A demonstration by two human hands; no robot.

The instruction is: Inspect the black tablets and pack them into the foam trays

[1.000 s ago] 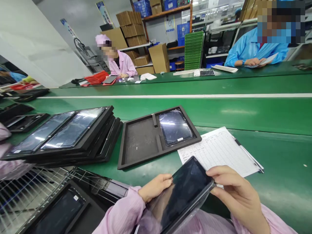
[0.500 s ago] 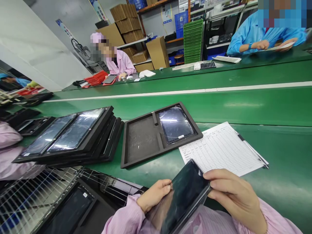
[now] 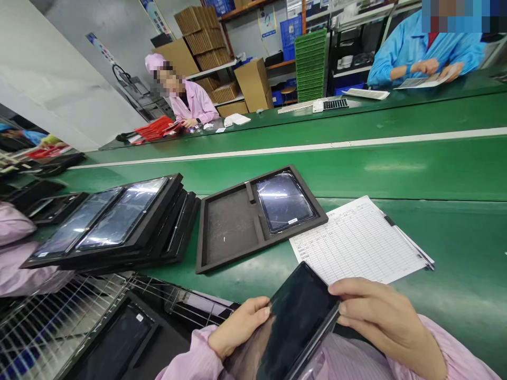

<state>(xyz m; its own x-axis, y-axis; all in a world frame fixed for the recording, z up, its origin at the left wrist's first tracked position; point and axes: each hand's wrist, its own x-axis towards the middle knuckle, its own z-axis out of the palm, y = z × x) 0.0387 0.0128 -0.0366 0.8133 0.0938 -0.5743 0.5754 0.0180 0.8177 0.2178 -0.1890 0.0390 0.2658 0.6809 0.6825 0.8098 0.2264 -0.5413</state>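
Note:
A dark, glossy tablet-like panel point(image 3: 299, 311) is held tilted close to my body, with clear film showing at its lower edge. My left hand point(image 3: 242, 323) grips its left edge, thumb on top. At the right edge, my right hand point(image 3: 386, 316) pinches the panel between thumb and fingers. Beyond my hands lies a black foam tray point(image 3: 233, 227) with two compartments. A similar glossy panel point(image 3: 285, 200) with a small white label fills the right compartment, while the left one is bare. A printed form point(image 3: 352, 243) lies right of the tray.
A pen point(image 3: 412, 244) rests on the form. Stacked foam trays with panels point(image 3: 122, 211) stand at left, above a wire rack point(image 3: 99, 301) holding another tray point(image 3: 158, 343). Across the green bench point(image 3: 396, 174) sit a person in pink point(image 3: 198, 103) and a person in blue point(image 3: 407, 50).
The panel and my left hand have shifted slightly left, and the panel's tilt has changed a little. Across the bench, the person in blue has lowered the sheet in their hands.

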